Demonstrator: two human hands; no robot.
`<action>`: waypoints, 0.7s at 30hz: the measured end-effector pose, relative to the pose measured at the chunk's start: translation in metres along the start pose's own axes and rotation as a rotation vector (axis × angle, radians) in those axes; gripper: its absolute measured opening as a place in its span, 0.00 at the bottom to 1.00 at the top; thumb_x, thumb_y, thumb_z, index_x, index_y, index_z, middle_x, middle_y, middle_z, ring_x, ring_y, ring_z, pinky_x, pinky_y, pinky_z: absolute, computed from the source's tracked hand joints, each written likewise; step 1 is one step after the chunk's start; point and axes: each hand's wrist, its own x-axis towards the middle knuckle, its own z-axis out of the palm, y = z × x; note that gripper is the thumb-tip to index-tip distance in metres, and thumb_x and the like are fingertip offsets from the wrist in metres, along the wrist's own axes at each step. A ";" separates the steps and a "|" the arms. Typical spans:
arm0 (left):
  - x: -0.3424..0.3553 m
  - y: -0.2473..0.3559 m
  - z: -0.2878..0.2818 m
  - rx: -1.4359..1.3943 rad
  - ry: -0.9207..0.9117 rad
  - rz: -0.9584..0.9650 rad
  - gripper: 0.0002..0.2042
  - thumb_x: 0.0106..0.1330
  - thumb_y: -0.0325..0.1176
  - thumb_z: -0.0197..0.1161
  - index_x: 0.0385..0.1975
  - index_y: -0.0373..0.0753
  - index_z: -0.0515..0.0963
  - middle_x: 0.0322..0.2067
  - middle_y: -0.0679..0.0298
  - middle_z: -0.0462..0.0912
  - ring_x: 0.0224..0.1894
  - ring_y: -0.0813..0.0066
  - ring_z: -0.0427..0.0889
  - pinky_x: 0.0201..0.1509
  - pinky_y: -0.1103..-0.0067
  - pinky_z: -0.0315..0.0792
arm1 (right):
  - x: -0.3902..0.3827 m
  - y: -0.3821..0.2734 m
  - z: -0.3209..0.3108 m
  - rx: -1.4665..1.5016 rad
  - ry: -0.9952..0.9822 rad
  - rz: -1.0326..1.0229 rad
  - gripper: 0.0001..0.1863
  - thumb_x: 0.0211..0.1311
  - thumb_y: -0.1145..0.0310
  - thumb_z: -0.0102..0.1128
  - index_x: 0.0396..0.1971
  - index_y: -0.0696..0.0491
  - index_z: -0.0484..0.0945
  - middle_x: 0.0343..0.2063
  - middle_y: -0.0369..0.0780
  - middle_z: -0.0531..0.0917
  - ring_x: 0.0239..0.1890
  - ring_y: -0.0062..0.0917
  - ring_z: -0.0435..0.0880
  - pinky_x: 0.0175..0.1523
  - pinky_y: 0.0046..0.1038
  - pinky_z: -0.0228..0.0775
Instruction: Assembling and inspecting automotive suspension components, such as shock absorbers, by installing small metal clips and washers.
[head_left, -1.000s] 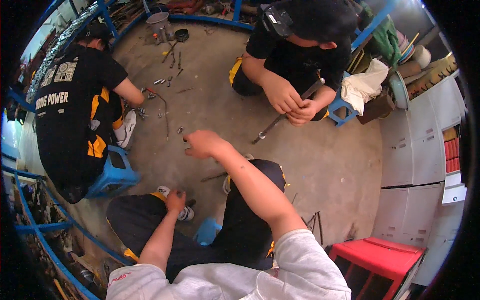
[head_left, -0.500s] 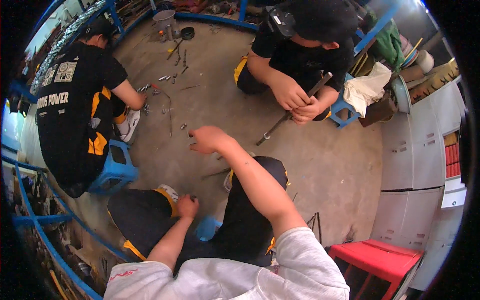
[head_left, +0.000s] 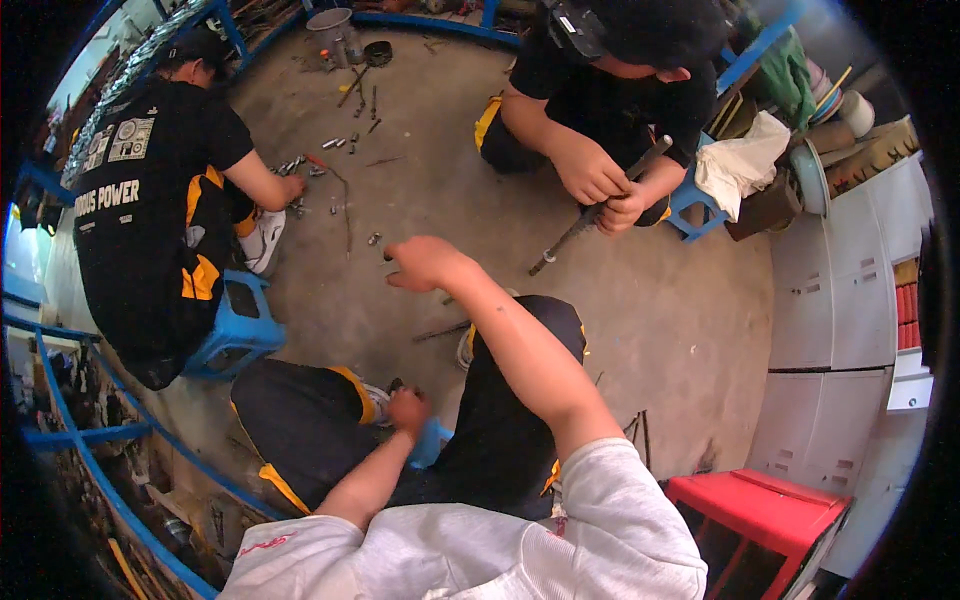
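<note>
Head view: right hand is out over the floor, palm down, fingers partly curled; can't tell if anything is pinched at the tips. Small metal parts lie on the floor just beside those fingertips, apart from the bar to their upper left. Left hand is low between the knees, fingers closed round a small dark piece, mostly hidden. Dark rod lies on the floor near the right shoe. Co-worker at left, on a blue stool, has one hand at a cluster of metal pieces. Co-worker opposite grips a long shaft in both hands, tilted, a ring near its lower end. Bucket at far edge; red stool lower right, by grey lockers.
</note>
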 end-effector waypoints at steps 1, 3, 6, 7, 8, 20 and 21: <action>-0.004 0.008 0.005 -0.009 -0.066 -0.016 0.11 0.51 0.37 0.62 0.30 0.38 0.80 0.36 0.54 0.80 0.43 0.53 0.76 0.48 0.62 0.71 | 0.003 0.004 0.003 -0.018 0.010 -0.010 0.27 0.54 0.54 0.61 0.51 0.54 0.75 0.40 0.50 0.82 0.45 0.45 0.80 0.49 0.41 0.72; -0.018 0.023 0.014 0.005 -0.027 0.079 0.12 0.49 0.36 0.62 0.32 0.38 0.80 0.36 0.55 0.80 0.44 0.54 0.76 0.49 0.62 0.70 | 0.007 0.006 0.007 -0.038 0.017 -0.017 0.26 0.54 0.54 0.61 0.51 0.54 0.75 0.40 0.50 0.82 0.45 0.45 0.80 0.49 0.41 0.72; -0.020 0.028 0.027 0.032 0.009 0.194 0.13 0.47 0.33 0.63 0.35 0.38 0.79 0.37 0.55 0.80 0.46 0.54 0.75 0.51 0.62 0.68 | 0.009 0.009 0.007 -0.025 0.009 -0.021 0.26 0.54 0.54 0.60 0.51 0.53 0.75 0.41 0.49 0.82 0.45 0.44 0.80 0.49 0.40 0.72; -0.024 0.029 0.030 0.050 0.002 0.208 0.14 0.47 0.31 0.63 0.36 0.38 0.79 0.37 0.56 0.80 0.46 0.55 0.74 0.51 0.62 0.67 | 0.007 0.008 0.008 -0.008 0.021 -0.016 0.26 0.55 0.54 0.60 0.51 0.53 0.75 0.41 0.49 0.82 0.46 0.44 0.80 0.49 0.40 0.72; -0.025 0.029 0.033 0.048 -0.006 0.203 0.14 0.47 0.31 0.63 0.36 0.38 0.79 0.37 0.56 0.80 0.46 0.55 0.74 0.51 0.62 0.67 | 0.006 0.007 0.008 0.010 0.034 -0.012 0.26 0.55 0.55 0.60 0.51 0.53 0.75 0.42 0.49 0.82 0.46 0.44 0.80 0.49 0.40 0.72; -0.016 0.023 0.044 0.135 0.120 0.544 0.11 0.48 0.27 0.62 0.33 0.37 0.76 0.34 0.55 0.77 0.41 0.55 0.75 0.44 0.63 0.70 | 0.021 0.007 -0.003 -0.006 0.008 -0.002 0.26 0.55 0.56 0.60 0.51 0.53 0.74 0.42 0.49 0.82 0.46 0.44 0.80 0.50 0.41 0.72; -0.016 0.024 0.043 0.114 0.113 0.544 0.11 0.48 0.27 0.62 0.33 0.38 0.76 0.34 0.55 0.77 0.40 0.55 0.75 0.44 0.64 0.70 | 0.020 0.009 -0.001 -0.004 0.005 -0.001 0.26 0.55 0.56 0.60 0.51 0.53 0.74 0.42 0.49 0.82 0.46 0.44 0.80 0.50 0.41 0.72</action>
